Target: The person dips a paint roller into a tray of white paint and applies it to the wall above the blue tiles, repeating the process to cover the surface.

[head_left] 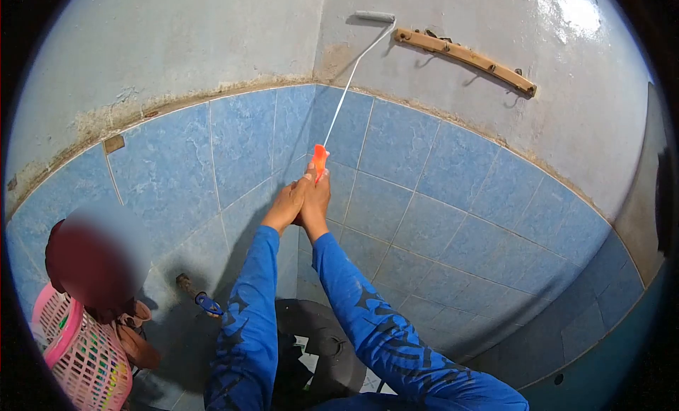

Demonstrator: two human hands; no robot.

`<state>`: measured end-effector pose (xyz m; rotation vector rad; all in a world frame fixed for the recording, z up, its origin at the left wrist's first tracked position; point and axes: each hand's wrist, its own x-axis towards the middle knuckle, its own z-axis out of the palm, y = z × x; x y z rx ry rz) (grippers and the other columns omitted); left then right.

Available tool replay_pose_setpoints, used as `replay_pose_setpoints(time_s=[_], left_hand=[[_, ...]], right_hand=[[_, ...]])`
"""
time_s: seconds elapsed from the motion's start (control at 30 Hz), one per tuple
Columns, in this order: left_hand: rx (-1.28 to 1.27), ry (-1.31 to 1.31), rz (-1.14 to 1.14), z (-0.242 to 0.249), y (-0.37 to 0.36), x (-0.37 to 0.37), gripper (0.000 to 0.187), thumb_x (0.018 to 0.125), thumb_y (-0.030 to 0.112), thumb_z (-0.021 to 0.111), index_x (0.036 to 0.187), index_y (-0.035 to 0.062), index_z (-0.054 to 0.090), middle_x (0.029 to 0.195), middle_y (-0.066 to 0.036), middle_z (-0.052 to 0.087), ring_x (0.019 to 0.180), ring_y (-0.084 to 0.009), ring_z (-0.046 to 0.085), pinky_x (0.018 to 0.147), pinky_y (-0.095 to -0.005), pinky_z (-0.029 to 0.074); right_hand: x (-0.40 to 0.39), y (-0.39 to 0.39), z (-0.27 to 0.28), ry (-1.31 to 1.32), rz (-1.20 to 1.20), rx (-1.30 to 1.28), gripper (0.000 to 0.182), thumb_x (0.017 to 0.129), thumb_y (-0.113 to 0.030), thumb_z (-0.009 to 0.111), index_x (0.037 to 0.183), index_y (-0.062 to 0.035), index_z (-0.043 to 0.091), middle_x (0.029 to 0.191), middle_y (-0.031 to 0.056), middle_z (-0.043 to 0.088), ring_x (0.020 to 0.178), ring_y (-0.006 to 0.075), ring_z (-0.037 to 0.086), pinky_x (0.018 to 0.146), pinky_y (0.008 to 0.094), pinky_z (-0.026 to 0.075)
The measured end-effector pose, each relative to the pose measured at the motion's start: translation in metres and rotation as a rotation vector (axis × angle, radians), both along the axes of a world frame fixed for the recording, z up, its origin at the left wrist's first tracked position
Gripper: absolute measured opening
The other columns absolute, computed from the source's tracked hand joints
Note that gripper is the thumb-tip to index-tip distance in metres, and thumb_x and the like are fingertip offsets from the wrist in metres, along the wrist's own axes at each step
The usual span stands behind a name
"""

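Both of my hands are wrapped round the orange handle (320,156) of a paint roller, arms stretched out in front of me. My left hand (286,203) and my right hand (316,199) press against each other, so part of the grip is hidden. From the handle a thin white rod runs up to the roller head (375,16). That head lies against the grey upper wall (453,11), just right of the corner and above the left end of a wooden hook rack (467,61).
Blue tiles (396,142) cover the lower walls, with a rough ledge above them. A tap (206,303) with a blue handle juts from the left wall. At lower left stands a pink basket (88,361) beside a dark red, blurred shape (92,262). A dark round container (325,326) is below my arms.
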<state>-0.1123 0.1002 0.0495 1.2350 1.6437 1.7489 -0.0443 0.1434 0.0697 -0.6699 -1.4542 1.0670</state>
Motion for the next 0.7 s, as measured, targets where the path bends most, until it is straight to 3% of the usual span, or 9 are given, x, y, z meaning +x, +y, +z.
replay_pose_setpoints(time_s=[0.2, 0.53, 0.7], left_hand=[[-0.075, -0.013, 0.045, -0.048, -0.018, 0.023, 0.073, 0.096, 0.058, 0.045, 0.124, -0.0068, 0.06, 0.123, -0.026, 0.063, 0.12, -0.0347, 0.059, 0.101, -0.0392, 0.044], [0.05, 0.063, 0.023, 0.02, -0.004, 0.004, 0.074, 0.095, 0.06, 0.044, 0.12, -0.0079, 0.062, 0.118, -0.025, 0.066, 0.114, -0.0323, 0.062, 0.095, -0.0399, 0.047], [0.004, 0.061, 0.04, -0.017, 0.002, 0.004, 0.074, 0.095, 0.06, 0.044, 0.123, -0.0067, 0.061, 0.117, -0.024, 0.066, 0.115, -0.0316, 0.062, 0.095, -0.0382, 0.047]], right_hand=[[0.004, 0.006, -0.072, -0.063, -0.009, -0.006, 0.047, 0.101, -0.045, 0.049, 0.108, 0.0006, 0.052, 0.096, 0.026, 0.065, 0.092, 0.0429, 0.064, 0.079, 0.0504, 0.047], [-0.01, 0.012, 0.007, 0.032, 0.035, 0.009, 0.047, 0.101, -0.047, 0.047, 0.104, 0.0005, 0.052, 0.09, 0.0241, 0.064, 0.085, 0.0392, 0.063, 0.076, 0.0486, 0.047], [-0.006, 0.017, -0.032, 0.031, 0.007, 0.118, 0.047, 0.101, -0.047, 0.047, 0.103, -0.0006, 0.052, 0.087, 0.0221, 0.063, 0.082, 0.0374, 0.063, 0.074, 0.0481, 0.047]])
